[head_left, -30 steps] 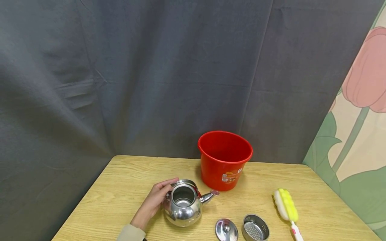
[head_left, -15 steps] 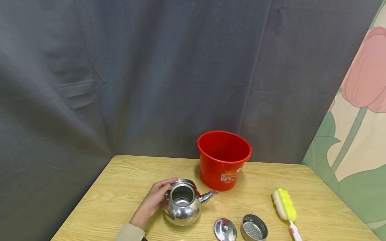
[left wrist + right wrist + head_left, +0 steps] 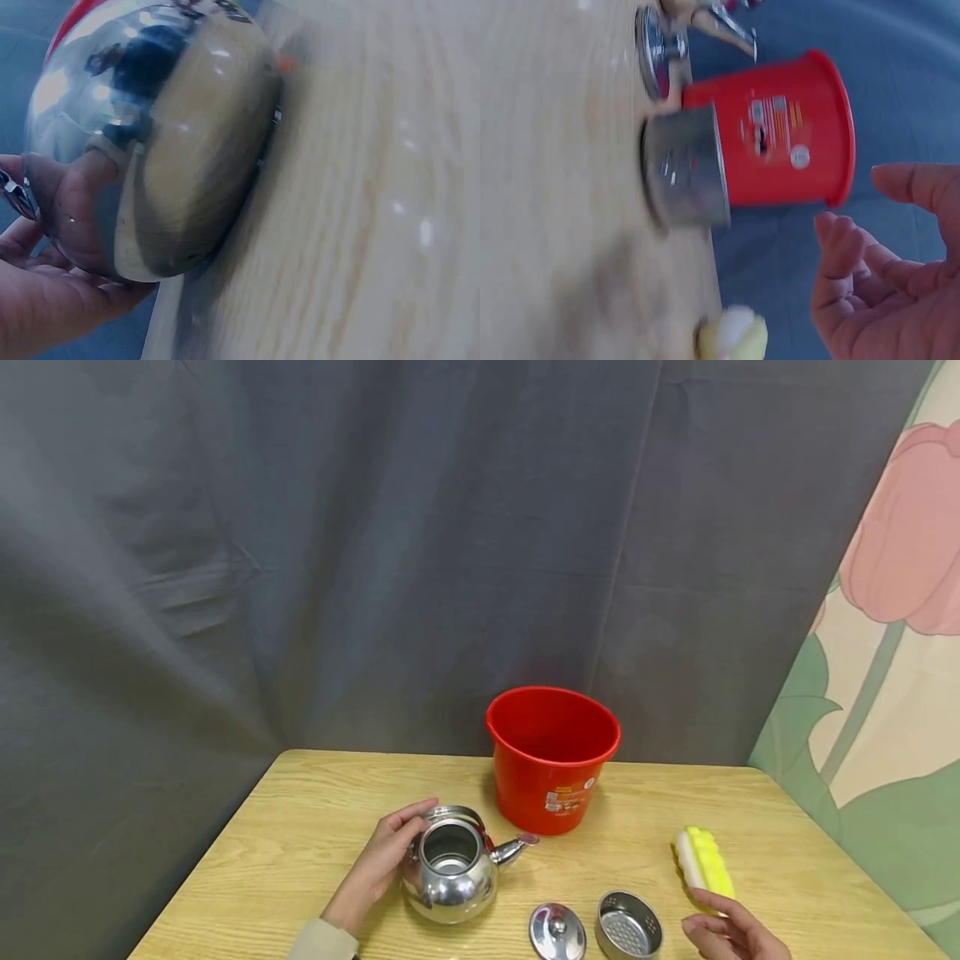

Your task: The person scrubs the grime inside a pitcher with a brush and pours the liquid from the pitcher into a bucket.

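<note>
A shiny steel kettle [image 3: 450, 895] stands lidless on the table, its spout toward the bucket. My left hand [image 3: 386, 853] holds it on its left side, thumb near the opening and fingers by the lowered handle. The left wrist view shows the kettle's round belly [image 3: 195, 150] against the fingers [image 3: 97, 296]. On the right, my right hand [image 3: 738, 931] hovers with fingers loosely bent and nothing between them. Beneath it lies a yellow and white sponge brush [image 3: 708, 860], its handle hidden by the hand in the head view.
A steel lid [image 3: 557, 932] and a perforated steel strainer [image 3: 628, 927] lie between the kettle and the right hand. Behind them stands a red bucket [image 3: 543, 793]. A grey curtain [image 3: 450, 568] hangs past the back edge of the wooden table [image 3: 337, 777].
My right hand has come into view from the lower right, over the brush handle. The left hand keeps its hold on the kettle. The head view has shifted slightly.
</note>
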Motion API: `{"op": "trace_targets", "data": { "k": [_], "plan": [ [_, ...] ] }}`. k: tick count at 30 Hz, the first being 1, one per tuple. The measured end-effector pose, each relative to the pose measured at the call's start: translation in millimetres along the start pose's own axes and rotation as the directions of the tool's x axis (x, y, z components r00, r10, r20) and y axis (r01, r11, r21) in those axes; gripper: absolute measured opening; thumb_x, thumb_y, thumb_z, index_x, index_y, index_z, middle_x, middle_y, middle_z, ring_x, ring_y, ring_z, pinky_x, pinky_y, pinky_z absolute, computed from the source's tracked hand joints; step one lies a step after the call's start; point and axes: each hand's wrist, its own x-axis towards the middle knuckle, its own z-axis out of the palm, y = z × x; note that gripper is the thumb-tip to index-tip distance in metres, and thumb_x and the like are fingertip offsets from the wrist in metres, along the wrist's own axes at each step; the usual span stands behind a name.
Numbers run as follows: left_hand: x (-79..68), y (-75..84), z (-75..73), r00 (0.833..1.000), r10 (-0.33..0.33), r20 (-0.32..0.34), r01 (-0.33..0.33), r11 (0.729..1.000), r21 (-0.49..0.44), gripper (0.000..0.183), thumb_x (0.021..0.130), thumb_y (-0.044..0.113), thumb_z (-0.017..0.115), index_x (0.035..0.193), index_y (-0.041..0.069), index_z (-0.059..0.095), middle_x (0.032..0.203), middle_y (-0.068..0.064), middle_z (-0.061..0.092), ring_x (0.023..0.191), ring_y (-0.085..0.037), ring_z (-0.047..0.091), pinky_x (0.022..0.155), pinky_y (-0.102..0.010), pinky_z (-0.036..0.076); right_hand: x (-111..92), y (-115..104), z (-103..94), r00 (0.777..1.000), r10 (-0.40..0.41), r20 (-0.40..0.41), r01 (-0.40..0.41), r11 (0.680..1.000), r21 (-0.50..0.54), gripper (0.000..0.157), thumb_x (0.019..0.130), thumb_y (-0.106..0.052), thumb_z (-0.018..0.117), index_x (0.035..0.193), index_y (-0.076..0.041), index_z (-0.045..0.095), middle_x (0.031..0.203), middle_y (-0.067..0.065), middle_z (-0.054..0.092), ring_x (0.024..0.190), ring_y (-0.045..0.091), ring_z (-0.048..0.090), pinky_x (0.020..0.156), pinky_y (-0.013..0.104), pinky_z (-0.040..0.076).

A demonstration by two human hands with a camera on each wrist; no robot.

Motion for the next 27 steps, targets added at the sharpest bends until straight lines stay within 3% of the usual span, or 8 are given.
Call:
{"op": "trace_targets", "data": {
  "k": [1, 5, 10, 14, 19, 23, 27],
  "plan": [
    [-0.8, 0.2, 0.2, 1.0, 0.001, -0.006, -0.001, 1.0, 0.006, 0.045, 0.089, 0.014, 0.053, 0.132, 0.004, 0.051, 0.138, -0.012, 0.048, 0.127, -0.03, 0.04, 0.106, -0.05, 0.025, -3.4, -7.7, 7.0, 1.0, -0.023, 0.009, 0.023, 0.999, -0.036, 0.066, 0.08, -0.03, 0.071, 0.134, -0.001, 0.047, 0.092, 0.003, 0.067, 0.075, 0.017, 0.063, 0.06, 0.029, 0.051],
    [-4.3, 0.1, 0.0, 0.999, 0.013, -0.037, -0.011, 0.999, 0.035, 0.044, 0.089, 0.014, 0.054, 0.132, 0.004, 0.052, 0.137, -0.014, 0.049, 0.126, -0.029, 0.042, 0.105, -0.048, 0.028, -15.3, -35.5, 31.7, 0.992, -0.105, 0.077, 0.112, 0.989, -0.097, 0.058, 0.084, -0.025, 0.067, 0.134, -0.002, 0.047, 0.098, 0.007, 0.067, 0.073, 0.017, 0.06, 0.055, 0.026, 0.046],
    [-10.8, 6.1, -2.6, 0.999, 0.025, -0.036, -0.023, 0.998, 0.052, 0.045, 0.09, 0.017, 0.054, 0.133, 0.004, 0.05, 0.139, -0.016, 0.046, 0.129, -0.033, 0.038, 0.106, -0.055, 0.025, -23.3, -61.8, 54.8, 0.965, -0.175, 0.194, 0.184, 0.982, -0.031, 0.051, 0.086, -0.019, 0.064, 0.132, -0.003, 0.048, 0.103, 0.009, 0.063, 0.079, 0.018, 0.059, 0.058, 0.029, 0.046],
    [-16.5, 13.3, -5.4, 1.0, 0.016, -0.014, -0.015, 0.998, 0.065, 0.047, 0.09, 0.018, 0.053, 0.135, 0.004, 0.048, 0.14, -0.016, 0.044, 0.13, -0.034, 0.037, 0.105, -0.056, 0.025, -20.8, -74.7, 72.9, 0.943, -0.23, 0.24, 0.229, 0.973, 0.032, 0.048, 0.086, -0.018, 0.063, 0.13, -0.005, 0.05, 0.106, 0.009, 0.061, 0.085, 0.02, 0.058, 0.063, 0.033, 0.048],
    [-21.1, 13.6, -9.9, 1.0, -0.01, 0.024, 0.009, 0.998, 0.055, 0.05, 0.092, 0.019, 0.052, 0.138, 0.005, 0.044, 0.144, -0.016, 0.039, 0.133, -0.036, 0.032, 0.099, -0.053, 0.036, -11.6, -84.2, 93.8, 0.941, -0.22, 0.258, 0.207, 0.975, 0.076, 0.049, 0.085, -0.024, 0.064, 0.13, -0.01, 0.051, 0.117, 0.011, 0.055, 0.093, 0.023, 0.057, 0.069, 0.038, 0.049],
    [-24.7, 10.9, -12.4, 0.995, -0.064, 0.075, 0.062, 0.998, 0.018, 0.054, 0.093, 0.025, 0.052, 0.142, 0.008, 0.038, 0.148, -0.018, 0.031, 0.135, -0.043, 0.024, 0.083, -0.054, 0.047, -4.7, -88.0, 104.6, 0.934, -0.213, 0.286, 0.195, 0.977, 0.09, 0.052, 0.084, -0.024, 0.065, 0.132, -0.01, 0.049, 0.124, 0.015, 0.049, 0.101, 0.025, 0.055, 0.074, 0.042, 0.049],
    [-27.6, 8.5, -14.2, 0.99, -0.076, 0.119, 0.078, 0.997, -0.005, 0.057, 0.094, 0.027, 0.051, 0.145, 0.011, 0.033, 0.15, -0.021, 0.023, 0.135, -0.049, 0.015, 0.078, -0.064, 0.044, 2.6, -90.1, 115.5, 0.912, -0.236, 0.336, 0.204, 0.971, 0.126, 0.051, 0.084, -0.021, 0.063, 0.131, -0.007, 0.048, 0.125, 0.019, 0.046, 0.106, 0.029, 0.052, 0.075, 0.048, 0.049]
  ]
}}
